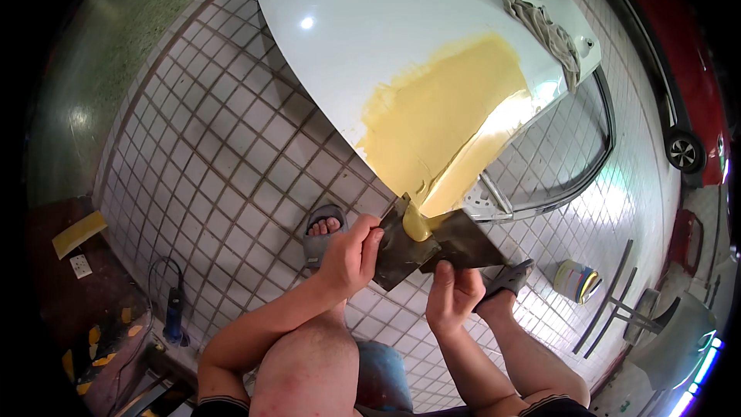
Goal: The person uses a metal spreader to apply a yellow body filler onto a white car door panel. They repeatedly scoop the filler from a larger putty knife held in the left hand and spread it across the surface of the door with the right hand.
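Observation:
My left hand [355, 251] is closed on a dark, square spreader plate [397, 262] held upright at a slant. My right hand [455, 293] pinches a second dark plate [471, 239], which meets the first. A lump of yellow putty [417, 224] sits where the two plates meet, at the lower corner of a white car door [332, 46]. A broad, uneven yellow putty patch [440, 116] covers much of the door's lower half in this view. A crumpled grey cloth [540, 27] lies along the door's right side, above the window frame [598, 154].
A can [571, 282] stands on the tiled floor [193, 170] to the right, near metal bars [617, 301] and loose body panels [664, 347]. A red car [698, 46] is at far right. At left are a power tool [174, 313], yellow sheet [79, 233] and socket [81, 265].

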The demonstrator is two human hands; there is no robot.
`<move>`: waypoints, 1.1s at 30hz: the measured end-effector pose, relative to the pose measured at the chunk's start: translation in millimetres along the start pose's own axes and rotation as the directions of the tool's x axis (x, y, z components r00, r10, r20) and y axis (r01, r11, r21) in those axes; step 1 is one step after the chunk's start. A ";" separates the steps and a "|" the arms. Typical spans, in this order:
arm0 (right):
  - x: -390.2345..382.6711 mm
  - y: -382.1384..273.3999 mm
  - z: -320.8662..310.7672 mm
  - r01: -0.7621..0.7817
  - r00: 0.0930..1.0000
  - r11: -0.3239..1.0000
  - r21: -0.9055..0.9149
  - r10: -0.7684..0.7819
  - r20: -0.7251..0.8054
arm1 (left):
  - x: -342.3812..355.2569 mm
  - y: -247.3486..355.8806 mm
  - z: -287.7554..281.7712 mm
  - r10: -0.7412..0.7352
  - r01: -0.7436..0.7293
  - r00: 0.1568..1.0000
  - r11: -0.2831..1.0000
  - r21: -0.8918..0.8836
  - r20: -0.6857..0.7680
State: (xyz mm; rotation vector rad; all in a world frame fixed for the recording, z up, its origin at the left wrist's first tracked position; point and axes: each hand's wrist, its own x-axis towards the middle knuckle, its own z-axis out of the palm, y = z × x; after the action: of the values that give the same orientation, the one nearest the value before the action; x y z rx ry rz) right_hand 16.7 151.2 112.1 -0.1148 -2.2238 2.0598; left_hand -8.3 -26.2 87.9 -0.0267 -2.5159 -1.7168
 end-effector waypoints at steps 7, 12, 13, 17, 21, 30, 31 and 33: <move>46.0 20.1 -37.7 0.434 0.899 0.594 -0.678 -0.239 0.366 | -3.8 -7.5 -16.1 -0.001 -0.018 0.956 0.998 -0.060 -0.295; 171.4 25.4 -78.3 0.418 0.888 0.404 -0.814 -0.372 0.271 | -22.5 -27.5 -24.3 -0.017 0.013 0.961 1.000 -0.016 -0.277; 199.9 29.4 -86.2 0.437 0.873 0.355 -0.826 -0.389 0.294 | -23.5 -29.2 -24.0 -0.012 0.008 0.963 1.000 -0.014 -0.271; 292.0 47.5 -100.0 0.379 0.900 0.289 -0.879 -0.337 0.277 | -22.9 -29.2 -27.3 -0.090 0.066 0.966 0.992 -0.103 -0.244; 357.8 67.2 -100.8 0.311 0.925 0.268 -0.912 -0.304 0.227 | -24.4 -32.1 -26.9 -0.105 0.078 0.966 0.989 -0.123 -0.234; 362.2 108.3 -91.7 0.297 0.939 0.292 -0.909 -0.264 0.222 | -25.8 -38.4 -23.5 -0.109 0.084 0.969 0.989 -0.120 -0.220; 352.9 108.7 -85.2 0.306 0.935 0.297 -0.904 -0.271 0.228 | -26.0 -38.5 -24.4 -0.107 0.084 0.969 0.990 -0.110 -0.221; 334.9 107.5 -76.5 0.375 0.915 0.331 -0.866 -0.282 0.289 | -27.1 -37.6 -25.6 -0.113 0.092 0.970 0.990 -0.104 -0.217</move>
State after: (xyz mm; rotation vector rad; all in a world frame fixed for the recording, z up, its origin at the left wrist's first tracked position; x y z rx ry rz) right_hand -307.3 278.3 20.0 0.3390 -2.8314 0.4246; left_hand 17.8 -62.7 59.8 0.2783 -2.3124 -1.7629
